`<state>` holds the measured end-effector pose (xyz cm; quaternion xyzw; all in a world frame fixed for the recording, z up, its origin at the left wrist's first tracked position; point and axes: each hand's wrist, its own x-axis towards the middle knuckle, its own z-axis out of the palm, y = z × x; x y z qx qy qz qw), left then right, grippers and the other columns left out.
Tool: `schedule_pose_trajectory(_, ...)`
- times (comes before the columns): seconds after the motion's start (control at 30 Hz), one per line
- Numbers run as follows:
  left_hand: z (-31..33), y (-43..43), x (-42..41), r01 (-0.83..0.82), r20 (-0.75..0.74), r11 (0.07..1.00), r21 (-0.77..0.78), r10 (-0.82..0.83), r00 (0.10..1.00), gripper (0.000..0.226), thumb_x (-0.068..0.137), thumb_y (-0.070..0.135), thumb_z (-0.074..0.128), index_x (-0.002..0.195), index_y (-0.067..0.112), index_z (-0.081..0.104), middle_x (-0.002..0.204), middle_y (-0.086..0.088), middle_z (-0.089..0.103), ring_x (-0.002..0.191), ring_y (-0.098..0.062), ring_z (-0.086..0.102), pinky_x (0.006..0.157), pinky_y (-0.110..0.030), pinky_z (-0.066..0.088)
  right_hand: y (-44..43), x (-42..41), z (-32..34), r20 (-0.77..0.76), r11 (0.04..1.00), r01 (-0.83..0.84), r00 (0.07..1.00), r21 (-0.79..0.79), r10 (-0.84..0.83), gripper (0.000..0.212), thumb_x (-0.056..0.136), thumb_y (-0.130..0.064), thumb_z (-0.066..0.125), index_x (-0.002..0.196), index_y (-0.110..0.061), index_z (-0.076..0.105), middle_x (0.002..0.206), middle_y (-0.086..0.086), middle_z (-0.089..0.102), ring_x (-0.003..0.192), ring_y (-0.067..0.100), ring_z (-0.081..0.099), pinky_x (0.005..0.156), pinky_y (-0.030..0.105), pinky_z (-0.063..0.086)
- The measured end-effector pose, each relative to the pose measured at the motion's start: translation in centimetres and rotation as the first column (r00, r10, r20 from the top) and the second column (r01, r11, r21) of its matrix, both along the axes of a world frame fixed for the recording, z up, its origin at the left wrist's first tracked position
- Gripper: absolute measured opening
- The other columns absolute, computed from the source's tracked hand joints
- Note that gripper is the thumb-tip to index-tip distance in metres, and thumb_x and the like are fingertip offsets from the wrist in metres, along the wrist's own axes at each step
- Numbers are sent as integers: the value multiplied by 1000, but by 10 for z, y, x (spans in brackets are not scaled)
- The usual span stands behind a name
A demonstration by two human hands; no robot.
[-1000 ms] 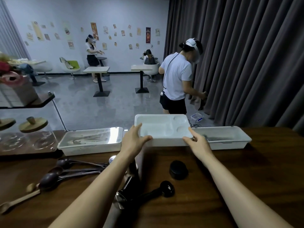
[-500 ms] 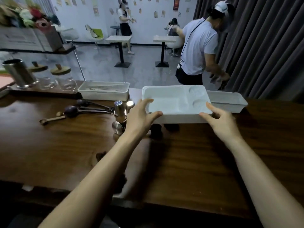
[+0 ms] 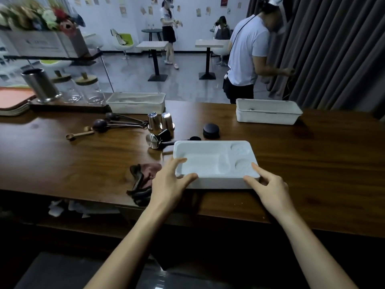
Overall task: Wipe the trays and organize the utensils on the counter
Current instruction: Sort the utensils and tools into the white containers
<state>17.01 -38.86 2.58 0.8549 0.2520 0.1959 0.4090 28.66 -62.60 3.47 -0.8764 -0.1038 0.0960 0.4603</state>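
White moulded plastic tray (image 3: 210, 161), w/ one long recess and two round ones, is seen low over the dark wooden counter (image 3: 83, 163), close to its near edge; full contact w/ the top can't be told.

L hand (image 3: 168, 182): near-left corner is pinched, thumb on the near wall, fingers laid over the left rim. R hand (image 3: 268, 188): near-right corner is pinched betw. thumb and forefinger, other fingers curled under.

Crumpled reddish-brown cloth (image 3: 145, 174) is lying just left of the tray, partly hidden by the L hand.

Behind the tray: black round puck (image 3: 211, 130), steel-faced tamper (image 3: 153, 140) on its side, two steel shaker cups (image 3: 160, 120) upright. Farther left: dark long-handled spoons (image 3: 112, 122), small wooden scoop (image 3: 79, 134).

White rectangular bin (image 3: 268, 111) is set at the far right edge, well apart from the tray.
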Motion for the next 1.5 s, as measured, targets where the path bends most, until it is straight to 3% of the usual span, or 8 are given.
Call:
schedule_pose_trajectory(0.1,-8,11,-10,15,-10,1000,-26,-16,1000,52,80,45,82,127,34,63,131,12,65,88,-1,67,69,-4,40,7,-16,-3,-19,1000,22,1000,-8,-22,58,90,-43,70,144,-30,53,148,3,51,134,27,47,106,40,42)
schedule_pose_trajectory(0.27,-18,22,-18,68,23,998,-17,-67,997,58,81,44,82,134,31,60,138,18,57,89,-5,62,83,-26,45,19,-36,-5,-3,995,87,996,-42,-87,58,93,-41,67,147,-28,49,154,1,44,138,27,44,110,41,39)
schedule_pose_trajectory(0.43,-26,37,-24,117,37,993,-31,-116,993,72,86,44,78,150,29,49,145,22,48,128,-10,53,106,-33,44,25,-46,-7,-2,989,115,993,-88,-116,59,95,-44,62,149,-26,47,155,0,42,141,26,39,113,42,35)
schedule_pose_trajectory(0.6,-25,54,-33,196,37,981,2,-196,980,64,90,42,74,149,37,49,104,19,67,90,8,56,83,-29,43,37,-53,-10,57,974,144,989,-172,-136,67,91,-55,62,150,-29,43,157,0,40,143,26,37,112,45,36)
schedule_pose_trajectory(0.73,-36,72,-35,230,37,972,49,-231,972,66,89,50,73,148,35,50,137,17,62,118,3,55,101,-25,45,50,-51,-12,69,956,124,992,-267,-109,85,83,-69,60,154,-36,29,162,-2,25,143,26,34,110,49,37)
schedule_pose_trajectory(0.93,-51,85,-29,259,64,944,202,-277,959,66,86,69,63,142,33,57,139,19,60,128,0,51,104,-29,46,50,-42,-11,75,961,24,997,-277,-3,91,79,-72,61,155,-37,26,166,-14,3,151,21,18,116,51,26)
schedule_pose_trajectory(1.3,-54,80,-4,209,6,934,290,-221,975,91,78,94,36,143,32,54,150,12,53,137,-8,46,106,-33,43,41,13,0,166,975,-2,985,-223,40,71,77,-69,62,134,-26,61,137,-9,45,121,11,46,91,30,38)
schedule_pose_trajectory(1.5,-56,81,-4,205,-34,926,316,-205,978,96,70,95,48,145,36,51,150,15,50,136,-6,45,108,-32,42,89,98,15,239,963,-145,951,-226,199,47,92,-50,64,136,-35,58,141,-8,55,132,19,48,108,40,42)
